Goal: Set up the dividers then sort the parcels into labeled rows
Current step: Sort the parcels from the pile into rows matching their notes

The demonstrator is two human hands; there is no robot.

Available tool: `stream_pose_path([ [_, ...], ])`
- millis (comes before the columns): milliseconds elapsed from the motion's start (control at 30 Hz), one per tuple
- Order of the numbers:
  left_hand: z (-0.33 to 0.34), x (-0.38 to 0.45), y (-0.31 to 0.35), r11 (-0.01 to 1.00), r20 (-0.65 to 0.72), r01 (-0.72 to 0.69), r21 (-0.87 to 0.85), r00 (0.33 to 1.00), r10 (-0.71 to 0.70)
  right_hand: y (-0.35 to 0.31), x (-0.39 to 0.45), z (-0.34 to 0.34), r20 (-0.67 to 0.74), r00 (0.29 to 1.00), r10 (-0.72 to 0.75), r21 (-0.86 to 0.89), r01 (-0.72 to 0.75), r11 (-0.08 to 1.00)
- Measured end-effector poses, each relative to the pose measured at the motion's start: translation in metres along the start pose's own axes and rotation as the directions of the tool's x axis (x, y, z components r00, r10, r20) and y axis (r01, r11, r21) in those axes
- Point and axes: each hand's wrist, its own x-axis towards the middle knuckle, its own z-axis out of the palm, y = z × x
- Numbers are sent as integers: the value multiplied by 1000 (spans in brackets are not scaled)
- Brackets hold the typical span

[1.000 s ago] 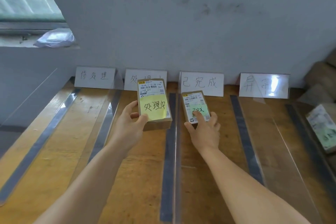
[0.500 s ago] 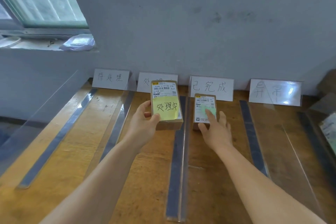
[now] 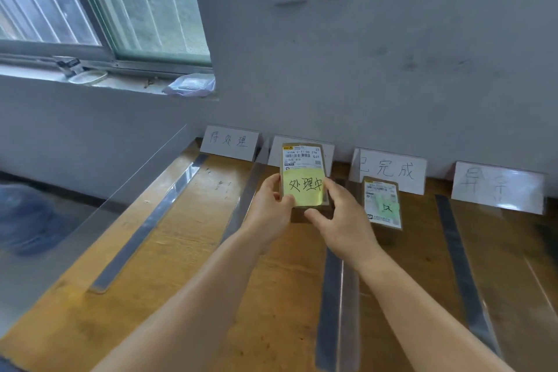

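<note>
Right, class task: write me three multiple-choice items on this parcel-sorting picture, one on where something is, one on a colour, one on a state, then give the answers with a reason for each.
1. Where does the parcel with the green note lie?
A. On the windowsill
B. On the table in front of the card reading 已完成
C. In the left hand

2. What colour is the note reading 处理中 on the held parcel?
A. Yellow
B. Pink
C. Blue

3. How is the held parcel handled?
A. Lying untouched
B. Held by the right hand alone
C. Held by both hands

Answers:
1 B, it rests flat on the wooden table just below that card, with no hand on it.
2 A, the sticky note is plainly yellow.
3 C, the left hand grips its left edge and the right hand its right and lower edge.
</note>
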Motion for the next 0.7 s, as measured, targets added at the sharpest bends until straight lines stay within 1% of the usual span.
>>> stream_pose_path([
  [100, -5, 13, -16, 995, 15, 52, 89, 998, -54, 1, 11, 28, 3, 997, 72, -48, -72, 996],
  [233, -1, 37, -44, 970, 39, 102, 220, 993, -113, 8, 21, 59, 64, 982, 177, -112, -169, 979],
  [333, 4, 53, -57, 946, 79, 71, 316, 992, -101, 15, 29, 75, 94, 965, 245, -164, -228, 960],
  [433, 8, 64, -65, 920, 142, 2, 392, 988, -63, 24, 38, 89, 104, 958, 269, -185, -247, 951],
  [500, 10, 72, -71, 892, 173, -19, 452, 983, -66, 29, 44, 98, 108, 954, 279, -202, -254, 946],
  [567, 10, 77, -74, 819, 187, -50, 572, 980, -71, 32, 52, 105, 103, 954, 282, -212, -256, 943],
  [633, 12, 83, -75, 706, 174, -135, 695, 985, 16, 34, 61, 110, 107, 958, 267, -234, -237, 943],
  [700, 16, 92, -76, 588, 204, -229, 776, 973, 111, 33, 72, 112, 130, 958, 255, -254, -216, 943],
])
